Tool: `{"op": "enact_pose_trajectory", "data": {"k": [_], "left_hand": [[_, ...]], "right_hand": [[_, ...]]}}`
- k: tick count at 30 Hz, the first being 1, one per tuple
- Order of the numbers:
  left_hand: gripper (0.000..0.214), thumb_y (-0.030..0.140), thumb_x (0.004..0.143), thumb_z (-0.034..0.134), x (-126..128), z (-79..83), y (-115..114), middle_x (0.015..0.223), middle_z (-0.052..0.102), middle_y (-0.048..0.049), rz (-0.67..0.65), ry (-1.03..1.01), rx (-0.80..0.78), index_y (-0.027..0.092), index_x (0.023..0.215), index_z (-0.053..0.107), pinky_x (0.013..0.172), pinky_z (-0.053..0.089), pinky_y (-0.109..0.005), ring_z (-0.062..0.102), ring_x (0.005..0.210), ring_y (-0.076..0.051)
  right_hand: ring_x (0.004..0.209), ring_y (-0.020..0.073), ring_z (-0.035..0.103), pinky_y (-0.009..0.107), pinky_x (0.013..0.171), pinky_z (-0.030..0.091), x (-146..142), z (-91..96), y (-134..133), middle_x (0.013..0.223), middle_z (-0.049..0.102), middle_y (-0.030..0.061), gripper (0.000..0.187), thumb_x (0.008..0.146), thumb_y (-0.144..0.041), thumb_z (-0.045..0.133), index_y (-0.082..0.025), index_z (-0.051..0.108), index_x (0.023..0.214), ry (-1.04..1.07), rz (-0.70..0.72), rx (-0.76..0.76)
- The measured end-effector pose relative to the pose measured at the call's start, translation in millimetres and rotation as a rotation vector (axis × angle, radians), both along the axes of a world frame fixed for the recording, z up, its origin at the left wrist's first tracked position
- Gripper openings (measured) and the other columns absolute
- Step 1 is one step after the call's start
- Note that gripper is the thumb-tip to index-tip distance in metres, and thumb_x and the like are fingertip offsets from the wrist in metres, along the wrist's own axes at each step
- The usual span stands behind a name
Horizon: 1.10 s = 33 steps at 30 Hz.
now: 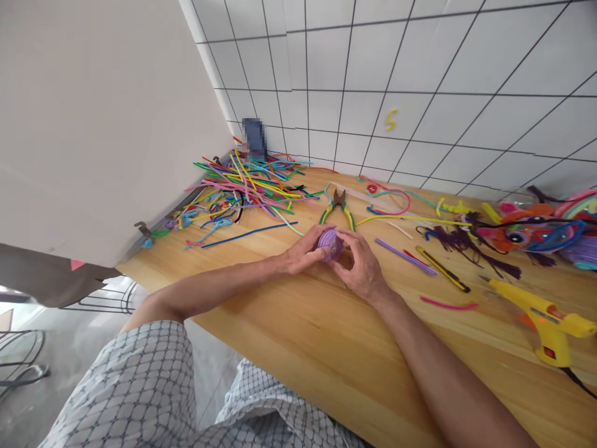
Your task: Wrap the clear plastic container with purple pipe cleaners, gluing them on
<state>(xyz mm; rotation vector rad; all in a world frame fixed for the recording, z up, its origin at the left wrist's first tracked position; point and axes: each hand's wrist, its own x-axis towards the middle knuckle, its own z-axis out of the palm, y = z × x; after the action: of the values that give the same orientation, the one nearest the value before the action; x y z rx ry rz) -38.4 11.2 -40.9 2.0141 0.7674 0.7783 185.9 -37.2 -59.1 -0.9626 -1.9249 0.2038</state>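
Observation:
Both my hands meet over the wooden table (326,348) around a small purple coil of pipe cleaner (329,241). My left hand (305,251) curls its fingers round the coil's left side. My right hand (358,264) pinches it from the right with fingers bent. The coil is partly hidden between the fingers. Just beyond the hands lie pliers (339,208) with yellow-green handles.
A heap of coloured pipe cleaners (242,186) lies at the back left by the tiled wall. A straight purple pipe cleaner (405,256), a yellow utility knife (443,269), a pink piece (448,305) and a yellow glue gun (545,317) lie right. Finished pipe-cleaner figures (536,233) sit far right.

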Motion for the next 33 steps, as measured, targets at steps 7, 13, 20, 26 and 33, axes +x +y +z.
{"op": "enact_pose_trajectory", "data": {"k": [7, 13, 20, 26, 33], "left_hand": [[0.064, 0.042, 0.106, 0.058, 2.2, -4.8, -5.8, 0.156, 0.055, -0.0182, -0.008, -0.04, 0.202, 0.022, 0.164, 0.038, 0.128, 0.047, -0.058, 0.055, 0.147, -0.034], [0.085, 0.033, 0.093, 0.076, 5.2, -6.0, -11.2, 0.156, 0.055, -0.0192, -0.018, -0.106, 0.27, 0.025, 0.166, 0.033, 0.129, 0.047, -0.061, 0.052, 0.151, -0.037], [0.07, 0.035, 0.101, 0.064, 6.5, -2.5, -12.9, 0.155, 0.055, -0.0207, -0.019, -0.127, 0.233, 0.02, 0.163, 0.037, 0.128, 0.048, -0.06, 0.055, 0.148, -0.037], [0.064, 0.037, 0.104, 0.06, 5.8, -2.8, -11.7, 0.155, 0.056, -0.0217, -0.028, -0.134, 0.234, 0.017, 0.162, 0.04, 0.128, 0.048, -0.058, 0.054, 0.148, -0.037], [0.062, 0.037, 0.105, 0.06, 3.8, -6.7, -10.0, 0.154, 0.055, -0.0211, -0.002, -0.125, 0.231, 0.019, 0.161, 0.039, 0.128, 0.049, -0.057, 0.055, 0.148, -0.034]], "right_hand": [[0.14, 0.0346, 0.067, 0.059, 0.113, 0.063, 0.8, 9.7, -8.5, 0.15, 0.067, 0.016, 0.07, 0.099, -0.028, 0.075, -0.032, 0.046, 0.162, -0.079, -0.024, -0.026], [0.139, 0.0358, 0.068, 0.059, 0.111, 0.064, 4.8, 18.0, -14.1, 0.15, 0.067, 0.0166, 0.075, 0.096, -0.03, 0.08, -0.031, 0.046, 0.163, -0.182, -0.051, -0.047], [0.138, 0.036, 0.068, 0.06, 0.11, 0.063, 8.0, 24.1, -16.8, 0.15, 0.067, 0.0166, 0.077, 0.094, -0.027, 0.079, -0.032, 0.046, 0.163, -0.256, -0.084, -0.034], [0.137, 0.0379, 0.068, 0.062, 0.109, 0.064, 8.7, 23.1, -17.6, 0.151, 0.067, 0.0167, 0.079, 0.093, -0.029, 0.08, -0.033, 0.045, 0.164, -0.269, -0.086, -0.042], [0.137, 0.0372, 0.068, 0.062, 0.109, 0.064, 8.2, 23.6, -18.7, 0.153, 0.065, 0.0162, 0.072, 0.097, -0.032, 0.075, -0.032, 0.047, 0.164, -0.22, -0.07, -0.056]]}}
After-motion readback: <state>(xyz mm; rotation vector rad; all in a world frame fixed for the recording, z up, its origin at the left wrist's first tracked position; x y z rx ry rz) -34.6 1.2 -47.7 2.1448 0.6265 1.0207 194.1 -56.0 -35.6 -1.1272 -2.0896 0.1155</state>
